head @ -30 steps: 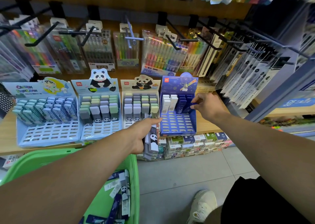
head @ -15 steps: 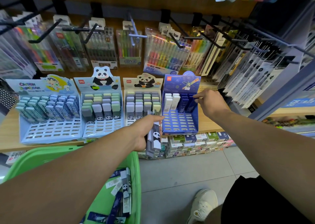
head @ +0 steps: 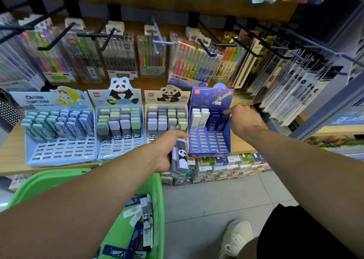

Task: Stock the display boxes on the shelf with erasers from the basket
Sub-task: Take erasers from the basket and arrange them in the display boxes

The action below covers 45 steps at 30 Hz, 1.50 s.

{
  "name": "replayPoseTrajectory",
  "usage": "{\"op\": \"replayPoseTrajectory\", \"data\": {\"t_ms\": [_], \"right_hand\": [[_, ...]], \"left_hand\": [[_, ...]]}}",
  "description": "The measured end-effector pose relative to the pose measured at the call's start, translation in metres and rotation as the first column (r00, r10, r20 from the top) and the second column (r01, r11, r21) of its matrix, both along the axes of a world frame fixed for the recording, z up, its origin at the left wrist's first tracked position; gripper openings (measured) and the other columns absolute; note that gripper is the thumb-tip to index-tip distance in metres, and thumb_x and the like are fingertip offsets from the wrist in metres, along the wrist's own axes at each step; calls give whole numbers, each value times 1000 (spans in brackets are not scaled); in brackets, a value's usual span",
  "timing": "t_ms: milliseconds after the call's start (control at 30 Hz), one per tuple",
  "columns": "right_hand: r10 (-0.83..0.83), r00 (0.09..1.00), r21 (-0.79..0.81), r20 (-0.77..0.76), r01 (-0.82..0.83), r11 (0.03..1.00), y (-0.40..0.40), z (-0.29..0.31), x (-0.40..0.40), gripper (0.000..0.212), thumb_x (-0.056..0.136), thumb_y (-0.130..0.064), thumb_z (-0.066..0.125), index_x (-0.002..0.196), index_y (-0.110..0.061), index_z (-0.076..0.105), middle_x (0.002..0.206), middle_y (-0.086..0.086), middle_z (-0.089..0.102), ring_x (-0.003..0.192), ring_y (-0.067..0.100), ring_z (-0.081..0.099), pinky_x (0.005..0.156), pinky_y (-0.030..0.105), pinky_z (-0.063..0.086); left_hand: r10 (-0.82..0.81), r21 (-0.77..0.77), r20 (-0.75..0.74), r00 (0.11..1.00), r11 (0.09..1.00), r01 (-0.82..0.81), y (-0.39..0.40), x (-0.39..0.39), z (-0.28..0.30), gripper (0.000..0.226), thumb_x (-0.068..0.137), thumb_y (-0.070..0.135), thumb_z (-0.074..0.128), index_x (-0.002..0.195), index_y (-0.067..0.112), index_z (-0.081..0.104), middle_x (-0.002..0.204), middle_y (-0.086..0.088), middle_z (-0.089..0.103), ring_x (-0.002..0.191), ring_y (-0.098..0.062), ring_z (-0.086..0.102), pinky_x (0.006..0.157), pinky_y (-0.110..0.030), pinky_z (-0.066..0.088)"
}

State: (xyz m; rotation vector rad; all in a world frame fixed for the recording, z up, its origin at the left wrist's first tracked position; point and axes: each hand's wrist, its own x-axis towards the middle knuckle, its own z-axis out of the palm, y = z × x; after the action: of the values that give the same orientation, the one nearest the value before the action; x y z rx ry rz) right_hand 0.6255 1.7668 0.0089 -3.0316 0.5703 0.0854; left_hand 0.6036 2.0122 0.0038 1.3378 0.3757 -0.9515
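The blue display box (head: 208,145) on the wooden shelf holds white erasers (head: 199,118) at its back left and dark blue erasers (head: 215,120) beside them, with its front slots bare. My right hand (head: 243,121) reaches into its back right corner, and the fingertips pinch the top of a dark blue eraser standing there. My left hand (head: 167,148) grips a bundle of panda erasers (head: 181,156) in front of the shelf edge, between the blue box and the right panda box (head: 167,101). Below, the green basket (head: 157,195) holds more loose erasers (head: 145,219).
A second panda box (head: 118,149) and a light blue cartoon box (head: 59,152) stand further left, both part filled. Pen packs hang on black hooks (head: 206,50) above the shelf. Small boxes (head: 226,166) are stacked under the shelf. My shoe (head: 236,237) is on the tiled floor.
Both hands have kept their places; my right fingertips shifted slightly at the dark blue erasers. The view tilted a little.
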Motion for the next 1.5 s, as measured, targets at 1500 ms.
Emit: {"op": "replayPoseTrajectory", "data": {"t_ms": [1500], "right_hand": [[19, 999, 880, -48, 33, 474, 95, 19, -3, 38, 97, -5, 64, 126, -18, 44, 91, 10, 63, 66, 20, 64, 63, 41, 61]], "left_hand": [[278, 5, 89, 956, 960, -280, 29, 5, 3, 15, 93, 19, 68, 90, 6, 61, 66, -4, 51, 50, -15, 47, 43, -25, 45]]}}
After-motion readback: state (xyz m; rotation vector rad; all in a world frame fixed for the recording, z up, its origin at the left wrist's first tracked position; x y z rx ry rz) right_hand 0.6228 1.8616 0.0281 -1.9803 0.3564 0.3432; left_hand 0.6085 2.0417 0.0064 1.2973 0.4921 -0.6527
